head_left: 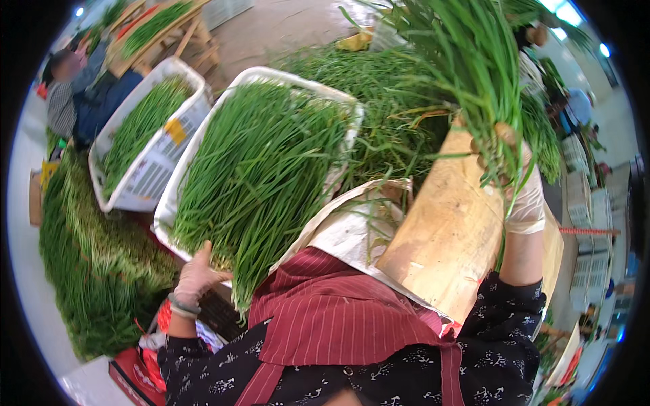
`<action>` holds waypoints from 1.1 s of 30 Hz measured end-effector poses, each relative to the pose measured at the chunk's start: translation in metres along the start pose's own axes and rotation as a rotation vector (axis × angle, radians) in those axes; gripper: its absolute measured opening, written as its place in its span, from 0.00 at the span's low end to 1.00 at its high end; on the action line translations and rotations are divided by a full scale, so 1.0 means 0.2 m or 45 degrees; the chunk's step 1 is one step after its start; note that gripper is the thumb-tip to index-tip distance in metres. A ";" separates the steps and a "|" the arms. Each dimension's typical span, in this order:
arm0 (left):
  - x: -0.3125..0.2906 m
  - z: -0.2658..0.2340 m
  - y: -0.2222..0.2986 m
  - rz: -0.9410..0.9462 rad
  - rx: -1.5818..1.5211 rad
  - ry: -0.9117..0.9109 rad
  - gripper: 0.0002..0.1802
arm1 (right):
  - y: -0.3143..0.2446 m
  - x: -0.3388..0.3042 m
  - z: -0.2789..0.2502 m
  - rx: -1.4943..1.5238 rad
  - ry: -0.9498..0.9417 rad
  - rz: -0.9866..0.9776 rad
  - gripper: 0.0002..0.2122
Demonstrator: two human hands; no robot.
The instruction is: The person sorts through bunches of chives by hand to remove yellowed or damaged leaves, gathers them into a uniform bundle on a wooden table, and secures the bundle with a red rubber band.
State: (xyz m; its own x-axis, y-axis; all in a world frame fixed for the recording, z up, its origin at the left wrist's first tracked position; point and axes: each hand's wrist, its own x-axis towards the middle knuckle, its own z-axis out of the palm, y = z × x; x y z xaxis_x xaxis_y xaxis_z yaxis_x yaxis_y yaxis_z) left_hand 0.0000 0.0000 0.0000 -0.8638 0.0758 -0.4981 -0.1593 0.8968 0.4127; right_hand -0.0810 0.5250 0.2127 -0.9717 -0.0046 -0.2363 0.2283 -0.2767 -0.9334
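Head view | chive bunch (474, 68): gripped by gloved right hand (525, 196) over the wooden board's (440, 223) far right edge, long axis running away, slightly left; slender green leaves fan loosely | crated chives (264, 155): fill white crate (181, 177) nearer left hand (196, 276) | left hand: spread, apparently unladen, by crate's near corner

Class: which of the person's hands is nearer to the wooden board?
Right: the right hand, gripping a bunch of greens, is by the upper right edge of the board; the left hand is well left of it, by the near end of the larger crate.
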 end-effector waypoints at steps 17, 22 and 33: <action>0.70 0.60 2.06 0.359 -1.770 -1.121 0.29 | 0.56 -0.69 -0.75 -1.395 0.258 0.503 0.40; 0.63 0.55 2.08 -0.026 -2.298 -1.640 0.31 | 0.31 -0.60 -1.26 -1.032 0.332 0.430 0.31; 0.73 0.64 2.16 0.106 -1.985 -1.267 0.28 | 0.46 0.16 -0.63 -0.811 -0.015 0.204 0.29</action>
State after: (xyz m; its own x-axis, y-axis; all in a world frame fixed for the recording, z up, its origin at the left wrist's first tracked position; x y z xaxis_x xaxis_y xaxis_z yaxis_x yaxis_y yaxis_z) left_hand -0.1341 0.4553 0.0073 -0.4181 0.8088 -0.4135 -0.8781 -0.2432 0.4121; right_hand -0.0828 0.6198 0.0855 -0.9224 -0.0097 -0.3861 0.3583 0.3515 -0.8649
